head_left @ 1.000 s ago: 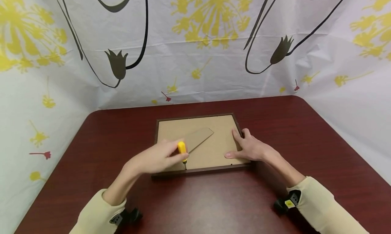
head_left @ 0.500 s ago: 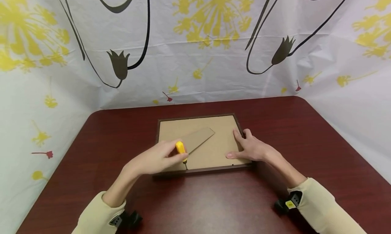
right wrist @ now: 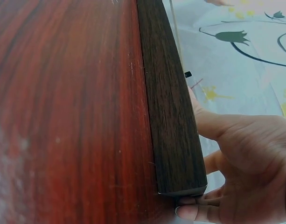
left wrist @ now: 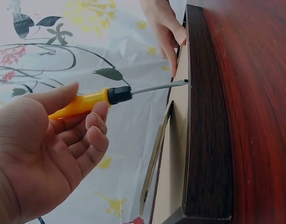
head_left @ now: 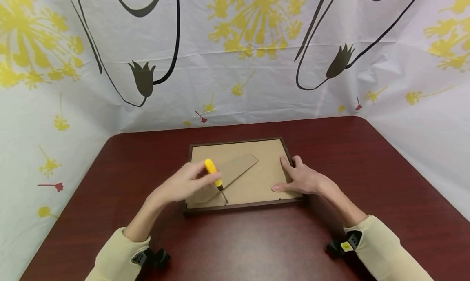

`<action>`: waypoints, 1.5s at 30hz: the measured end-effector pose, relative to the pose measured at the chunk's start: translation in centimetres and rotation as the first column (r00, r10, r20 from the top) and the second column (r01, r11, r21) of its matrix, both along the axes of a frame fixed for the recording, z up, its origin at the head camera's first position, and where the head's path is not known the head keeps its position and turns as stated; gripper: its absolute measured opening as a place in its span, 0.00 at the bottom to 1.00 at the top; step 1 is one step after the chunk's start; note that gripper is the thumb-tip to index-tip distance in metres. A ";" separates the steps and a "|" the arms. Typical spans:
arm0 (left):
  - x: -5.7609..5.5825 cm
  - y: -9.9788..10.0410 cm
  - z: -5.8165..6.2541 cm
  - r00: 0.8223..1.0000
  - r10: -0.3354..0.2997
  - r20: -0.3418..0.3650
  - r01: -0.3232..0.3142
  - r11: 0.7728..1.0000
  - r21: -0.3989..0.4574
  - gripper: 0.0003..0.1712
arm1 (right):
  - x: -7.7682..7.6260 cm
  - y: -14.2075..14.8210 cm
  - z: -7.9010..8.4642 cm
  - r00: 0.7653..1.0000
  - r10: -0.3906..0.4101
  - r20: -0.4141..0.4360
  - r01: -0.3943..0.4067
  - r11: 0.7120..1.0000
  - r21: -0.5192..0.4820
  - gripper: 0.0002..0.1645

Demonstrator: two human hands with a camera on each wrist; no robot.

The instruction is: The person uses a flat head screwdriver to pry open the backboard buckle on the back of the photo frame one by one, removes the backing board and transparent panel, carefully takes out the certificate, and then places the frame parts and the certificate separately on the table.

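Note:
A picture frame (head_left: 249,204) lies face down, its tan backing board (head_left: 253,183) and easel leg (head_left: 236,167) uppermost. Between thumb and fingers my left hand (head_left: 181,182) holds a screwdriver (left wrist: 89,103) by its yellow handle. The shaft slants down to the frame's near edge, and its tip is at a small dark tab (left wrist: 185,81) there. At the right end, my right hand (head_left: 302,178) grips the frame, with thumb and index finger on the board. Its other fingers curl at the frame's outer side (right wrist: 175,130), partly hidden.
The dark red table (head_left: 257,240) extends around the frame on all sides. Another small dark tab (head_left: 280,199) sticks up at the near edge, close to my right thumb. A patterned white sheet (head_left: 227,69) hangs behind and beside the table.
My left hand has risen slightly and shifted left with the screwdriver, whose handle now leans more to the left. More of its shaft and the easel leg shows. My right hand stays put.

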State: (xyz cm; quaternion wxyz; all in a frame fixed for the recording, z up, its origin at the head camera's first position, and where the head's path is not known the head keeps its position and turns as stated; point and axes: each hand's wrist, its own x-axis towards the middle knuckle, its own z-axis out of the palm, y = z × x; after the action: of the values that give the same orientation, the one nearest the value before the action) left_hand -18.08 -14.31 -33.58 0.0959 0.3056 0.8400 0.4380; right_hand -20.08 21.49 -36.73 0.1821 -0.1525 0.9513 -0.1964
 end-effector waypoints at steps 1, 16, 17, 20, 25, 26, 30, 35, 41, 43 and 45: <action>-0.1 -0.1 -0.1 1.000 0.012 0.013 -0.012 1.000 0.019 0.12 | 0.0 0.0 0.0 1.000 0.000 -0.003 0.000 1.000 -0.001 0.70; -0.3 -2.5 0.6 0.979 0.201 -0.019 -0.195 0.967 0.165 0.15 | 0.2 0.0 0.0 1.000 0.000 -0.022 0.000 1.000 0.007 0.69; -0.3 -2.8 0.6 0.978 0.209 -0.021 -0.203 0.965 0.164 0.15 | 0.2 0.0 0.0 1.000 0.001 -0.023 -0.001 1.000 0.006 0.69; -0.3 -3.6 0.5 0.971 0.239 -0.011 -0.234 0.959 0.157 0.14 | 0.2 0.0 0.1 1.000 0.001 -0.023 -0.001 1.000 0.006 0.69; 0.0 -5.0 0.4 0.946 0.324 0.011 -0.324 0.940 0.105 0.17 | 0.3 -0.1 0.0 1.000 -0.002 -0.020 0.002 1.000 0.004 0.69; 0.0 -5.4 0.4 0.941 0.339 0.012 -0.339 0.937 0.090 0.17 | 0.3 -0.1 0.0 1.000 -0.002 -0.020 0.002 1.000 0.001 0.69; -0.1 -6.8 0.0 0.928 0.373 0.005 -0.373 0.927 0.036 0.19 | 0.4 0.0 0.0 1.000 -0.002 -0.021 0.001 1.000 -0.006 0.69; -0.1 -8.3 -0.5 0.910 0.414 -0.001 -0.414 0.910 -0.036 0.22 | 0.4 0.1 0.0 1.000 -0.002 -0.022 0.001 1.000 -0.016 0.68; -0.1 -9.7 -1.2 0.908 0.420 0.003 -0.411 0.890 -0.195 0.26 | 0.3 0.1 -0.2 1.000 0.005 -0.028 -0.006 1.000 -0.013 0.68; -0.1 -10.0 -1.5 0.911 0.412 0.006 -0.400 0.886 -0.235 0.25 | 0.2 0.1 -0.3 1.000 0.004 -0.028 -0.005 1.000 -0.010 0.68; -0.1 -10.3 -1.8 0.913 0.407 0.003 -0.392 0.881 -0.264 0.24 | 0.1 0.1 -0.3 1.000 0.002 -0.028 -0.002 1.000 -0.005 0.68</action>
State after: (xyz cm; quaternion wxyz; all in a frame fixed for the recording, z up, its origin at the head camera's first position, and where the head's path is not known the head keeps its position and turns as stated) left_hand -18.16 -24.61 -35.39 0.0667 0.0980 0.9314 0.3441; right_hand -19.93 21.54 -37.05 0.1687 -0.1567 0.9531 -0.1967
